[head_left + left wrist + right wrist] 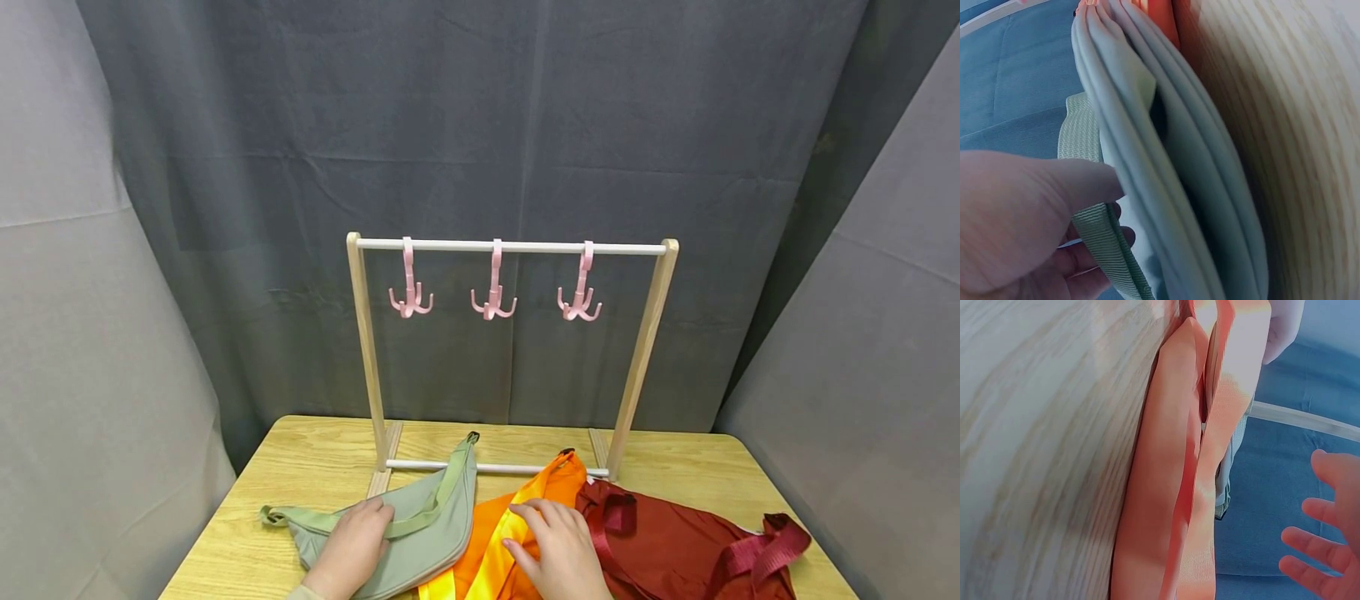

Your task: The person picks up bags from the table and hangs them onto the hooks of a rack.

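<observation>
A sage green shoulder bag with a webbing strap lies on the left part of the table. My left hand is at its strap; in the left wrist view the thumb and curled fingers pinch the strap against the bag's side. Beside it lies an orange bag with a yellow-orange strap. My right hand hovers over this bag, its fingers spread and apart from the fabric in the right wrist view. Farther right, a dark red bag with maroon straps lies flat.
Behind the bags stands a wooden rack with a white top bar. Three pink hooks hang from that bar. Its lower bar runs just behind the bags. Grey curtains enclose the table.
</observation>
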`<state>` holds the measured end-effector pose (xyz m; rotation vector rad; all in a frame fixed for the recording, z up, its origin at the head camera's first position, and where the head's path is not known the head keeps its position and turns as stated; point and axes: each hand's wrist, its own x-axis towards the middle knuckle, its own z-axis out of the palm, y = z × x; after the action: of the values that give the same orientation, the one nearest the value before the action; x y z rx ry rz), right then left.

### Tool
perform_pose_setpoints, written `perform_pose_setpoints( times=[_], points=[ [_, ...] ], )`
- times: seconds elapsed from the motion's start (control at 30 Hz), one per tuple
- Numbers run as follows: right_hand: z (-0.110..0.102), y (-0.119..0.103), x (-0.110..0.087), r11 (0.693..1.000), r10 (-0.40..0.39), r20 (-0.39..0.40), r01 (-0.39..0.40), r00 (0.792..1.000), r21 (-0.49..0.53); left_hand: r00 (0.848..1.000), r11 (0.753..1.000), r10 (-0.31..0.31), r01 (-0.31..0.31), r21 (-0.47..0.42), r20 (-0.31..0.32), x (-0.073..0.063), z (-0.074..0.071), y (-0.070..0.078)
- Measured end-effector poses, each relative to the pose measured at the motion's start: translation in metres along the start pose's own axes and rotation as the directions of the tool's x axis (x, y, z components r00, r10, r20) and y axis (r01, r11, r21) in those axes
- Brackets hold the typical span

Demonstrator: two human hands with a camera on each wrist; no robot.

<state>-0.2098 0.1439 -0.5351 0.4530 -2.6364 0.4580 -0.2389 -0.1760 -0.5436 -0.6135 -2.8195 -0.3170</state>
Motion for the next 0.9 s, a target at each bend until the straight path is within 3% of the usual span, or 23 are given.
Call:
perform_pose_setpoints(
  times=[0.3,0.67,0.9],
  points=[
    [0.002,0.001,-0.001,1.0,-0.015,-0.014,0.015,1.0,-0.005,1.0,1.0,-0.008,0.008,-0.006,-0.012,0.0,-0.006,0.003],
    [-0.004,0.004,0.005,0.999,-0.033,-0.017,0.033,0.999,0.016,0.997,1.0,-0.015,0.014,-0.015,-0.078,-0.001,-0.012,0.003],
    [-0.011,0.012,0.01,0.998,-0.066,-0.072,0.067,0.995,0.006,0.988,0.999,-0.031,0.027,-0.032,-0.154,-0.001,-0.019,0.008]
  ],
)
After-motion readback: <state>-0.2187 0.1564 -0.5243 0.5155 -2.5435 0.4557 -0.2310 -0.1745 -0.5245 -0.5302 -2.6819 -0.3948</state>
